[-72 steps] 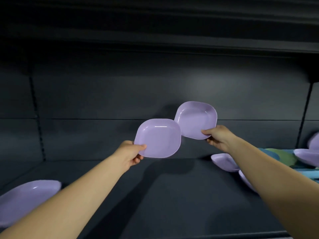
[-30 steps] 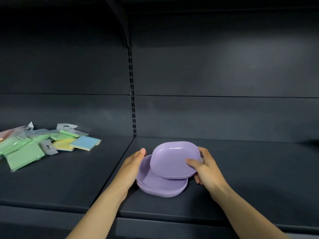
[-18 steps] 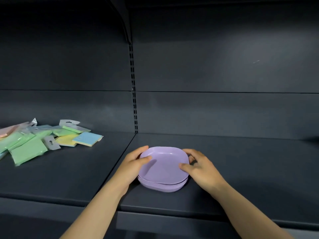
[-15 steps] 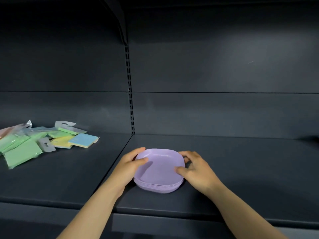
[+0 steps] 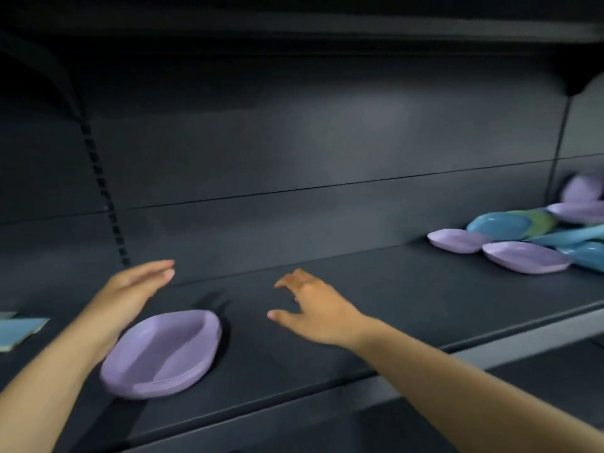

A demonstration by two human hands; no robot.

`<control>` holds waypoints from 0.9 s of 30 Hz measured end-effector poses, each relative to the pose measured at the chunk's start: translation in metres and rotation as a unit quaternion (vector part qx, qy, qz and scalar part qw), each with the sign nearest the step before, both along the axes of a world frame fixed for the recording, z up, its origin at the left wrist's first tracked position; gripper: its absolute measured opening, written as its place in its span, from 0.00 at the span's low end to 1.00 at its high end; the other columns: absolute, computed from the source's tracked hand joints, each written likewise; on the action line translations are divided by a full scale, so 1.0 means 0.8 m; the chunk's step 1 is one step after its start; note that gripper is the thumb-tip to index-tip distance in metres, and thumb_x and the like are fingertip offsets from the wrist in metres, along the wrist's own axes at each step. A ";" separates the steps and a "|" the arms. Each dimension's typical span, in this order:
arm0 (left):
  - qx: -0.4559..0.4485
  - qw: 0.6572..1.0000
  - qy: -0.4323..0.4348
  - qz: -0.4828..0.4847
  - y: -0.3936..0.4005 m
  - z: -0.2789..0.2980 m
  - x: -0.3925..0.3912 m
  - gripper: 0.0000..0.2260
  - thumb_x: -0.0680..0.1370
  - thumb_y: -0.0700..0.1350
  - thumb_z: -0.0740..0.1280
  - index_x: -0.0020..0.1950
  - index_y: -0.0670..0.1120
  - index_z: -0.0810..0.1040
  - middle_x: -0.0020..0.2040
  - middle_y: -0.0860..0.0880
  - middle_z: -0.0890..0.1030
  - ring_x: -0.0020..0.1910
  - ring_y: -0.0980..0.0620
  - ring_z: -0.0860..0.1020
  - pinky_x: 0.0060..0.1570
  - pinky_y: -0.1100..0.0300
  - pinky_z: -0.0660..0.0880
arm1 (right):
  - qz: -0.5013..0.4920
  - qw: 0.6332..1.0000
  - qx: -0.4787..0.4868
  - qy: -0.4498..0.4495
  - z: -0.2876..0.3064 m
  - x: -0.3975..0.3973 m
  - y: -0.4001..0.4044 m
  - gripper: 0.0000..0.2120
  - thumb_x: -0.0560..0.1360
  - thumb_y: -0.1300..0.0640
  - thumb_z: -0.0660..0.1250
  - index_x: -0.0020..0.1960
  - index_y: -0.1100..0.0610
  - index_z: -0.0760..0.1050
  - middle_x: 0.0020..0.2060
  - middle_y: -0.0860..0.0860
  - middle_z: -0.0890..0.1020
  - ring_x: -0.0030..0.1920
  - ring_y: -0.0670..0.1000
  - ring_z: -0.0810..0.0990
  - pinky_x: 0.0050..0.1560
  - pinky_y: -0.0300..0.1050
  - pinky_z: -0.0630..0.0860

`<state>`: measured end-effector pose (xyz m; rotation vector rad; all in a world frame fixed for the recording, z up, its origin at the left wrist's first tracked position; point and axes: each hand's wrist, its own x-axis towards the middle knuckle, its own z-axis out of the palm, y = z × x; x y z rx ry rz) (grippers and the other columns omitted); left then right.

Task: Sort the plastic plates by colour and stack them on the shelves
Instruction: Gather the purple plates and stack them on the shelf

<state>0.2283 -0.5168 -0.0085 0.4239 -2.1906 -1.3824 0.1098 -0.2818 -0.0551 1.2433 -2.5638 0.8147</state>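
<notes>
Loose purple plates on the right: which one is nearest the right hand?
The leftmost purple plate, at the pile's left edge. It lies closest to the right hand; the next purple plate sits further right, and the others are behind the blue plates.

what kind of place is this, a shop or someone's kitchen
Most likely a shop aisle, or a mock-up of one: dark metal shelf with a slotted upright for adjustable brackets, and loose plastic plates in purple, blue and green heaped like stock beside a purple stack.
</notes>
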 end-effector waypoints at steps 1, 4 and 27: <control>-0.007 1.000 -0.005 -0.027 0.019 0.011 -0.015 0.10 0.78 0.42 0.65 0.58 0.52 0.78 0.61 0.50 0.78 0.63 0.51 0.73 0.70 0.52 0.64 | -0.006 0.999 0.017 0.028 0.009 -0.010 0.022 0.26 0.75 0.42 0.65 0.68 0.55 0.69 0.61 0.53 0.72 0.63 0.55 0.73 0.63 0.45 0.69; -0.027 0.994 -0.035 -0.099 0.087 0.031 -0.069 0.08 0.78 0.42 0.65 0.55 0.52 0.79 0.60 0.52 0.79 0.63 0.54 0.74 0.64 0.55 0.69 | -0.033 0.995 0.057 0.076 0.035 -0.043 0.093 0.25 0.75 0.43 0.65 0.68 0.55 0.69 0.62 0.53 0.72 0.65 0.54 0.70 0.65 0.45 0.67; 0.078 0.958 -0.264 -0.080 0.526 -0.039 -0.502 0.26 0.76 0.50 0.69 0.68 0.41 0.65 0.49 0.39 0.78 0.38 0.47 0.80 0.39 0.58 0.79 | -0.079 0.955 0.274 -0.087 0.065 -0.416 0.514 0.21 0.69 0.50 0.74 0.59 0.50 0.72 0.52 0.46 0.75 0.53 0.49 0.76 0.48 0.38 0.71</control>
